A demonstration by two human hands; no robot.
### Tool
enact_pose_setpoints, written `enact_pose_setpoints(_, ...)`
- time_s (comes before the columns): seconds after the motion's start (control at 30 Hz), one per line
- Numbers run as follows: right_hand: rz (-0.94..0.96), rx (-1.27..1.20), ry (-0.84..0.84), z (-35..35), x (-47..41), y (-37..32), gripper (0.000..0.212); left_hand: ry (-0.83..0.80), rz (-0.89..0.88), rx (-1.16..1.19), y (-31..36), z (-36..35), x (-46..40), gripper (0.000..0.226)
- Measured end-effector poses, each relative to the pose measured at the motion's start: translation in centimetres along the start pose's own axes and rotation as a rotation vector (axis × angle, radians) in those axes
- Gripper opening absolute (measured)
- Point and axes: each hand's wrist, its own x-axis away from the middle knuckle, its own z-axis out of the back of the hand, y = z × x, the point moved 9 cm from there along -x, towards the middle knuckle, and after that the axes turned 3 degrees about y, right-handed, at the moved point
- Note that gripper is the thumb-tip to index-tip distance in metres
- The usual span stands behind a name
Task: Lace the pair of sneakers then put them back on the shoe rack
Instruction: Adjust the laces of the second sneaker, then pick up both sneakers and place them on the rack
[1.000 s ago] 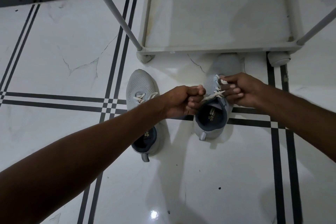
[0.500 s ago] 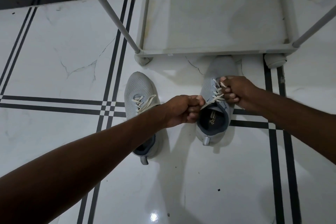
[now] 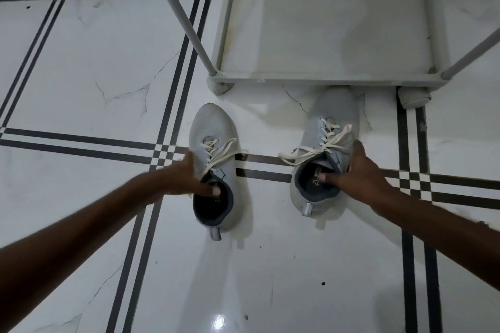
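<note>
Two light grey sneakers with cream laces stand on the tiled floor, toes toward the shoe rack. My left hand [image 3: 186, 174] grips the left sneaker [image 3: 213, 127] at its collar, thumb inside the opening and fingers on its outer left side. My right hand [image 3: 359, 170] holds the right sneaker [image 3: 332, 105] the same way, thumb inside the opening and fingers along its right side. The right sneaker's lace ends [image 3: 295, 157] lie loose across the tongue and over its left side. Its toe reaches under the front bar of the rack [image 3: 324, 80].
The grey shoe rack has a bare bottom shelf [image 3: 324, 24], slanted poles [image 3: 184, 16] and round feet [image 3: 414, 97]. The floor [image 3: 108, 76] is glossy white marble tile with dark stripes. A dark band runs along the wall at the top.
Both hands let go of the right sneaker's laces. My left hand moved left to the left sneaker's collar, and my right hand dropped to the right sneaker's collar.
</note>
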Motion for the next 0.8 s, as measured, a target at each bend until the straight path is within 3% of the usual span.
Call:
enact_pose_setpoints(0.07,0.023,0.080,0.031,-0.2,-0.1,-0.4,0.083,-0.021,0.045,0.175,-2.6,-1.8,0.1,0.114)
enact_pose_setpoints(0.17,0.068,0.167,0.000,-1.9,0.2,-1.4,0.068,0.167,-0.006,0.242,-3.5,-2.8,0.0,0.089)
enact_pose_setpoints(0.3,0.142,0.164,-0.078,-5.1,1.3,-3.1,0.057,0.280,-0.042,0.385,-1.6,-4.0,0.8,0.078)
enact_pose_setpoints(0.67,0.208,0.175,-0.125,-6.0,2.5,-5.9,0.040,0.305,-0.086,0.436,-1.1,-4.0,4.2,0.048)
enact_pose_setpoints(0.8,0.245,0.199,-0.138,-4.4,4.6,-9.4,0.044,0.333,-0.128,0.460,-0.9,-1.9,7.8,0.041)
